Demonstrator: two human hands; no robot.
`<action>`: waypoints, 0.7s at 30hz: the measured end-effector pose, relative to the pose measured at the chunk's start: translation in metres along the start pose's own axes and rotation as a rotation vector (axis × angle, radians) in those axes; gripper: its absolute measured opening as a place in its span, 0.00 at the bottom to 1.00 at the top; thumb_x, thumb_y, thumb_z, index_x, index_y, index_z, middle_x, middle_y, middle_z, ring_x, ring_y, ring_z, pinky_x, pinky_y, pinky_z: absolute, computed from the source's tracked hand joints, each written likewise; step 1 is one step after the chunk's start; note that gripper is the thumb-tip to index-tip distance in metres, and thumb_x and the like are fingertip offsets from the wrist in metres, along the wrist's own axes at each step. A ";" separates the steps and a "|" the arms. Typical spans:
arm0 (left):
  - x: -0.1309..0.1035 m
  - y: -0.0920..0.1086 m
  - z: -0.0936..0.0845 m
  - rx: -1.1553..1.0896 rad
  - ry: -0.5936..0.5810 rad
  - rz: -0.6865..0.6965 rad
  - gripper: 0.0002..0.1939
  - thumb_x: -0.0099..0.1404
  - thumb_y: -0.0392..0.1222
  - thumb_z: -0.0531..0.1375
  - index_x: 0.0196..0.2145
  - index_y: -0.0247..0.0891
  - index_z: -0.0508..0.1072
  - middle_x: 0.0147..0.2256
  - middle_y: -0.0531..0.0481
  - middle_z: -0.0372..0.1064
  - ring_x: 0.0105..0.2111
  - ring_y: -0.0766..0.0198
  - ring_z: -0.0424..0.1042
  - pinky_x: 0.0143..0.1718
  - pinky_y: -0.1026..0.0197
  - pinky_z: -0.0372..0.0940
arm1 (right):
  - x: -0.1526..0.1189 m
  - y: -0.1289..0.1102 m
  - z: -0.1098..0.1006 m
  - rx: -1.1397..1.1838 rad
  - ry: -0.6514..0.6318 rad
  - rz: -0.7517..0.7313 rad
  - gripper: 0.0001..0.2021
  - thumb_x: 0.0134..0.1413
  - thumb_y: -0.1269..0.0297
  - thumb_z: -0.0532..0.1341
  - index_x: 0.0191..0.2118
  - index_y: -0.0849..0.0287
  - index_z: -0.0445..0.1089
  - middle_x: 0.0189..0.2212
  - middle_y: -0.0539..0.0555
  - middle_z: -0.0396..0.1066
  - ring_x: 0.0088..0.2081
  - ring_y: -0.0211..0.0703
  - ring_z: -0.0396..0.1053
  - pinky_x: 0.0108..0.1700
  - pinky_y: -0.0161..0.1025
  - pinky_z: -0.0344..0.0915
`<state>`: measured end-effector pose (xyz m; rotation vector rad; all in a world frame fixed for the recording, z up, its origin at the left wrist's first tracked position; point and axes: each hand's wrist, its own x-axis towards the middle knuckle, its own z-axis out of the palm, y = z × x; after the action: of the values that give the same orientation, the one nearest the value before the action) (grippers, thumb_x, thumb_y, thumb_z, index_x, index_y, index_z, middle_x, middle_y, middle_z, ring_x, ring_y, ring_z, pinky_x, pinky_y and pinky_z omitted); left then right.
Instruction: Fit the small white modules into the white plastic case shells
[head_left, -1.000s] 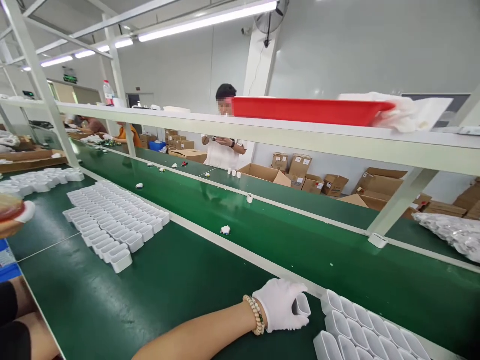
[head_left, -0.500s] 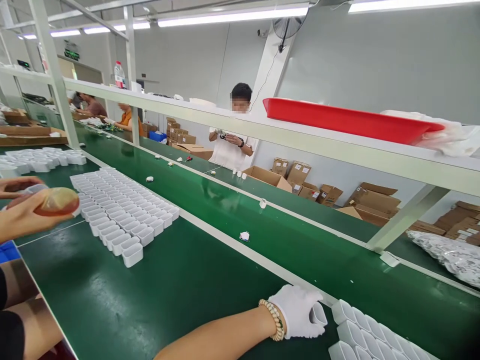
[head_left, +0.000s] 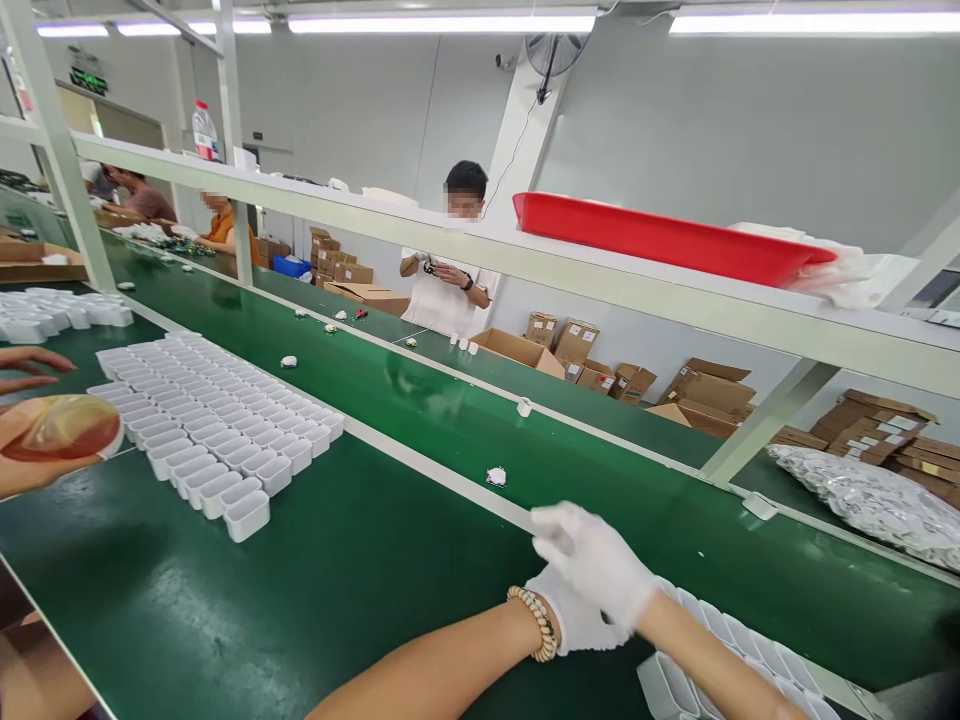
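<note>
My left hand (head_left: 574, 612), in a white glove with a beaded bracelet at the wrist, rests low over the green table edge. My right hand (head_left: 592, 560), also gloved, crosses above it and hides most of its fingers. The right fingers point left, apart and slightly curved, with nothing visible in them. Beyond the fingertips, a small white part (head_left: 496, 476) lies on the green conveyor belt (head_left: 442, 440). Beside my hands at lower right stand rows of white oval cups (head_left: 667, 685), partly covered by my right forearm. Whether my left hand still has a cup is hidden.
A block of white cups (head_left: 217, 440) stands on the left of the table. At far left, a co-worker's hands (head_left: 45, 440) hold a round amber object. A shelf rail (head_left: 450, 235) with a red tray (head_left: 660, 240) spans above the belt. Another person works opposite.
My right hand has come in from the right and crosses over my left hand. The cup seen in my left hand is now out of sight. The view has shifted slightly.
</note>
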<state>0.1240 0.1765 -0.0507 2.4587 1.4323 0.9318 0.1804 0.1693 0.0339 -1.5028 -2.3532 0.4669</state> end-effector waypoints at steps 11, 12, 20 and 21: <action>0.006 -0.013 -0.014 -0.489 -0.429 -0.094 0.12 0.50 0.47 0.68 0.33 0.42 0.76 0.31 0.50 0.74 0.33 0.53 0.75 0.38 0.56 0.71 | 0.109 0.025 0.027 0.373 -0.034 0.046 0.11 0.63 0.58 0.61 0.38 0.62 0.72 0.35 0.52 0.75 0.34 0.39 0.73 0.38 0.42 0.72; 0.006 -0.013 -0.018 -0.531 -0.441 -0.131 0.13 0.49 0.48 0.68 0.32 0.42 0.76 0.31 0.51 0.74 0.34 0.53 0.75 0.38 0.56 0.71 | 0.109 0.027 0.026 0.419 -0.028 0.060 0.10 0.63 0.59 0.61 0.38 0.62 0.72 0.34 0.51 0.75 0.33 0.39 0.73 0.38 0.41 0.72; 0.014 -0.009 -0.068 -0.792 -0.340 -0.146 0.12 0.50 0.35 0.66 0.34 0.38 0.69 0.28 0.55 0.71 0.30 0.65 0.71 0.37 0.62 0.69 | 0.040 0.047 -0.038 0.917 0.164 0.083 0.21 0.41 0.57 0.73 0.39 0.59 0.69 0.32 0.52 0.76 0.26 0.40 0.70 0.29 0.40 0.68; 0.015 -0.008 -0.078 -0.802 -0.296 -0.123 0.12 0.51 0.34 0.65 0.35 0.37 0.69 0.29 0.55 0.71 0.30 0.66 0.71 0.37 0.62 0.69 | 0.021 0.047 -0.048 0.983 0.194 0.071 0.23 0.38 0.55 0.74 0.41 0.59 0.69 0.33 0.54 0.76 0.26 0.40 0.70 0.30 0.41 0.68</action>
<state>0.0777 0.1792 0.0148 1.7902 0.8593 0.8453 0.2308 0.2126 0.0586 -1.0612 -1.5077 1.2008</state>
